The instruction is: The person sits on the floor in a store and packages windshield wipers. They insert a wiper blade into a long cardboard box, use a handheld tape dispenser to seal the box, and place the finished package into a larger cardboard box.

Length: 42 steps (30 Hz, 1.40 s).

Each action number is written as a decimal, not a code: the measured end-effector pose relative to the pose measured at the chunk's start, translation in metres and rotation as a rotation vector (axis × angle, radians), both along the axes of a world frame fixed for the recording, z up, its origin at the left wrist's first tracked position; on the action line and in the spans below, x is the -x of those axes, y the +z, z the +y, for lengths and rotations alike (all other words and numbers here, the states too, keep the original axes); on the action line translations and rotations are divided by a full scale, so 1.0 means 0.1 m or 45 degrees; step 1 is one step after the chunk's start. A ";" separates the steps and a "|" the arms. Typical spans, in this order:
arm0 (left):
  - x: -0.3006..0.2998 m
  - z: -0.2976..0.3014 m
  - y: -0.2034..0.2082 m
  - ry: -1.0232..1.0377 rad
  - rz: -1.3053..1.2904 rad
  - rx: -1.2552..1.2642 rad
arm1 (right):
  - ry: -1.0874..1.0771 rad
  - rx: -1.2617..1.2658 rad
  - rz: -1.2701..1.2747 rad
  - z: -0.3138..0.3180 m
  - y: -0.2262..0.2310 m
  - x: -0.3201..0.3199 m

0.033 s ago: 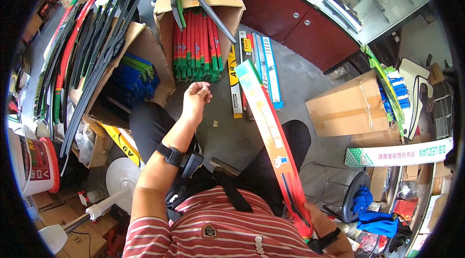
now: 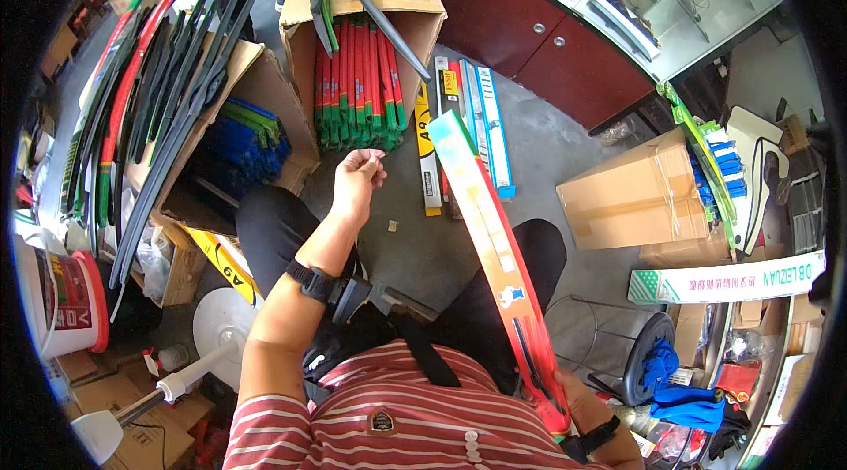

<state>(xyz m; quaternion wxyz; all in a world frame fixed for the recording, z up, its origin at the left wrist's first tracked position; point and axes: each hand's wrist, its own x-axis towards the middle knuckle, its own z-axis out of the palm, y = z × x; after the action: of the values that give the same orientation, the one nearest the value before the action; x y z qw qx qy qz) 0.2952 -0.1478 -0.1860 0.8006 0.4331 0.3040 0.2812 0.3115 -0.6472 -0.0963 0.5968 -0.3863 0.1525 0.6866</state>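
**Right hand (image 2: 580, 399) clamped on the long red-and-orange box (image 2: 496, 240)**

At the far left of the frame I have a white bucket (image 2: 71, 342) with a red rim; above it, long dark wiper blades (image 2: 172, 104) fan out beside an open carton of blue packs (image 2: 247, 152). A white round base (image 2: 225, 333) sits at lower left. Then comes the left forearm, with a black strap (image 2: 311, 282) around it. The left hand (image 2: 357, 180) is raised near the centre, just below red-and-green packs (image 2: 360, 82) in another carton. I see its thumb and fingertips together; I cannot tell whether something small is between them.

Right of that, long flat boxes (image 2: 486, 126) lie side by side on the floor. The long red-and-orange box slants from just right of centre to the lower right, green-edged end up, apart from the left hand. The right hand grips its lower end, fingers partly hidden from me. Farther right I have a tilted brown carton (image 2: 626, 192), blue cloth (image 2: 693, 408) at lower right and a white-and-green box (image 2: 670, 286).
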 end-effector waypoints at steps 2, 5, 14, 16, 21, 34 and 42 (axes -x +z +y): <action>-0.05 0.07 0.03 -0.021 0.003 -0.027 | -0.004 -0.023 0.015 -0.05 0.01 0.02; -0.16 0.11 0.15 0.012 -0.037 0.072 | -0.008 -0.001 0.013 -0.13 0.11 0.06; -0.15 0.12 0.34 -0.097 -0.364 0.377 | -0.008 0.029 0.014 -0.18 0.15 0.09; -0.11 0.13 0.40 -0.143 -0.376 0.438 | -0.006 0.030 0.008 -0.20 0.16 0.10; -0.05 0.17 0.42 -0.343 -0.407 0.337 | 0.000 0.028 -0.011 -0.25 0.17 0.12; -0.04 -0.26 0.86 -0.301 -0.674 0.444 | 0.314 -0.022 -0.356 -0.27 -0.24 -0.32; 0.29 -0.43 1.25 -0.489 -0.571 0.039 | 0.454 0.462 -2.204 -0.33 -0.58 -0.93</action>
<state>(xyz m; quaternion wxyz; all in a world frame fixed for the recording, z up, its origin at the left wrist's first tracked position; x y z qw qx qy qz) 0.2663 -0.1905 -0.0606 0.8927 0.3978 0.0359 0.2086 0.4047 -0.6797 -0.1539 0.3173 -0.8741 -0.3064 0.2032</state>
